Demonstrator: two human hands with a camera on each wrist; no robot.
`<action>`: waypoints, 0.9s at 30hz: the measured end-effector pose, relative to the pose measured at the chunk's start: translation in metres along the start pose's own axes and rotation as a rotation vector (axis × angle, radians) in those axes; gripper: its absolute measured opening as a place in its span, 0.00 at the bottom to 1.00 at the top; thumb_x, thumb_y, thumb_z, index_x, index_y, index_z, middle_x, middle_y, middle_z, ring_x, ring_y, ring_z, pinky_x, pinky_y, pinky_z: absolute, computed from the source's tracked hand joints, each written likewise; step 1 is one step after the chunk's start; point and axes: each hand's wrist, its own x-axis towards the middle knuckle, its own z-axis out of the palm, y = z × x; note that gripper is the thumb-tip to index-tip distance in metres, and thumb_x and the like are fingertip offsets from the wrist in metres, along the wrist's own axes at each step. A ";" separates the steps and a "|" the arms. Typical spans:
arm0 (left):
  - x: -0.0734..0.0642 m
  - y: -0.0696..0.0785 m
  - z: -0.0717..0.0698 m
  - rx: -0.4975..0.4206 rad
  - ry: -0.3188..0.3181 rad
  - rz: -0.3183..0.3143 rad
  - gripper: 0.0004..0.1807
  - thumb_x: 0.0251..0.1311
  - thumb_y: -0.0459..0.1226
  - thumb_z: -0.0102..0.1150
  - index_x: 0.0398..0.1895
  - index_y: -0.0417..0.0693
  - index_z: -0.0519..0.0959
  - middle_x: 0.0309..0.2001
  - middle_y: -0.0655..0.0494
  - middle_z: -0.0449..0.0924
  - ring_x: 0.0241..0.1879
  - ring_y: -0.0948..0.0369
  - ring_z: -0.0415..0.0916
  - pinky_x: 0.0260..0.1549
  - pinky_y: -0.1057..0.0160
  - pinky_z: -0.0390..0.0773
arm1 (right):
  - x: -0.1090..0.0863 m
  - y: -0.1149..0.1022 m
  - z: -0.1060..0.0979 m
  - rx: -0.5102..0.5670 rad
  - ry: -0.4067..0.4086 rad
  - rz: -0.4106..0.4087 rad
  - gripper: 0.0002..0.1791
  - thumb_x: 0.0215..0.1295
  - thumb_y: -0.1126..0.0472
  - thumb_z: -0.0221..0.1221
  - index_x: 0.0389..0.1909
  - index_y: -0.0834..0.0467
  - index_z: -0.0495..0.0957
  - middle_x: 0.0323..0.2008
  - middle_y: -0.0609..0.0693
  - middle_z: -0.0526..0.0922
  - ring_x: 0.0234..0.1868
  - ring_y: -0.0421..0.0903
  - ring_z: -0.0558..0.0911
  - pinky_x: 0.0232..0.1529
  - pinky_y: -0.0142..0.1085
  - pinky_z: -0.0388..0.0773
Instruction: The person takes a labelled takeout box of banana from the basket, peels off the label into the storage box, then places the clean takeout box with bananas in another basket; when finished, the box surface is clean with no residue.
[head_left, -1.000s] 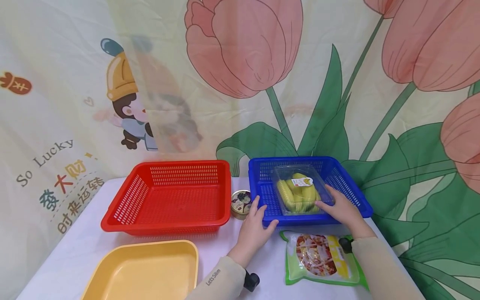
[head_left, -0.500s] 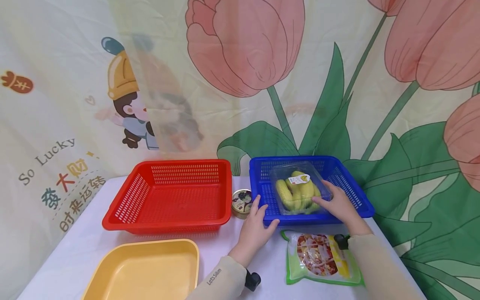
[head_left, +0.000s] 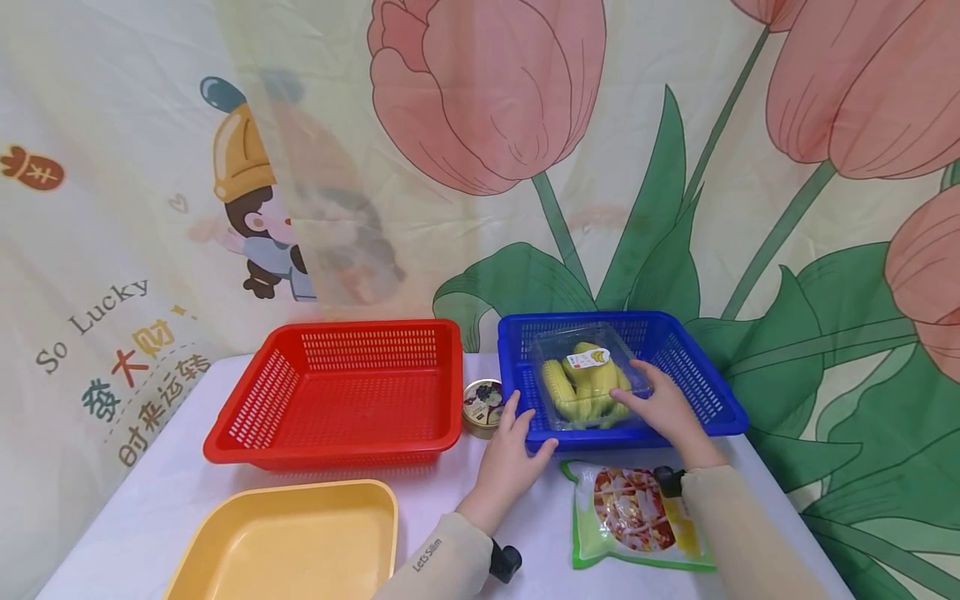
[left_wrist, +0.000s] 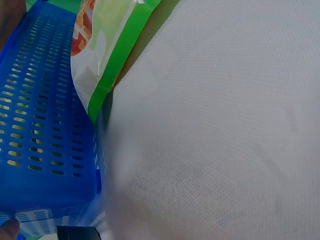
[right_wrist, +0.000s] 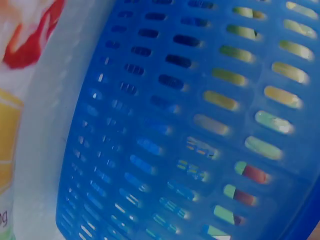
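In the head view, a clear plastic box of bananas [head_left: 588, 383] with a white label sits in the blue basket [head_left: 705, 396], near its front and slightly askew. My right hand [head_left: 670, 412] holds the box at its right edge, thumb over the near part of the lid and fingers on the far side. My left hand [head_left: 506, 462] rests at the basket's front left corner, its fingers spread and fairly straight. A small round tin [head_left: 482, 406] stands just left of that hand's fingertips. The right wrist view has only the basket's slotted wall [right_wrist: 165, 120], with yellow showing through.
Left of the tin is a red basket [head_left: 360, 417], with a yellow tray [head_left: 300, 542] in front. A green-edged food bag [head_left: 633, 512] lies before the blue basket, partly under the right forearm. Behind everything hangs a flower-printed curtain [head_left: 487, 100].
My right hand has moved left, and the box of bananas has shifted left and turned a little with it inside the blue basket. My left hand has stayed at the corner.
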 end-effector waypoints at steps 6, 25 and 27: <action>0.000 0.000 0.000 -0.001 0.005 0.002 0.33 0.56 0.55 0.54 0.61 0.46 0.67 0.72 0.57 0.45 0.62 0.51 0.64 0.55 0.51 0.71 | 0.000 0.000 0.001 0.002 0.005 0.047 0.44 0.55 0.36 0.55 0.65 0.60 0.59 0.65 0.67 0.57 0.62 0.68 0.60 0.56 0.62 0.62; -0.001 0.003 -0.004 0.065 0.004 0.012 0.33 0.56 0.54 0.53 0.61 0.46 0.68 0.72 0.56 0.46 0.65 0.50 0.60 0.58 0.46 0.66 | 0.002 0.000 0.004 0.042 0.035 0.061 0.41 0.57 0.37 0.53 0.64 0.60 0.61 0.68 0.62 0.53 0.64 0.66 0.59 0.57 0.59 0.63; -0.001 0.003 -0.004 0.067 -0.002 0.006 0.33 0.56 0.54 0.53 0.61 0.46 0.68 0.72 0.56 0.45 0.65 0.51 0.59 0.58 0.45 0.66 | 0.001 -0.001 0.005 0.054 0.041 0.071 0.40 0.58 0.37 0.53 0.64 0.60 0.61 0.68 0.62 0.54 0.64 0.66 0.59 0.57 0.59 0.63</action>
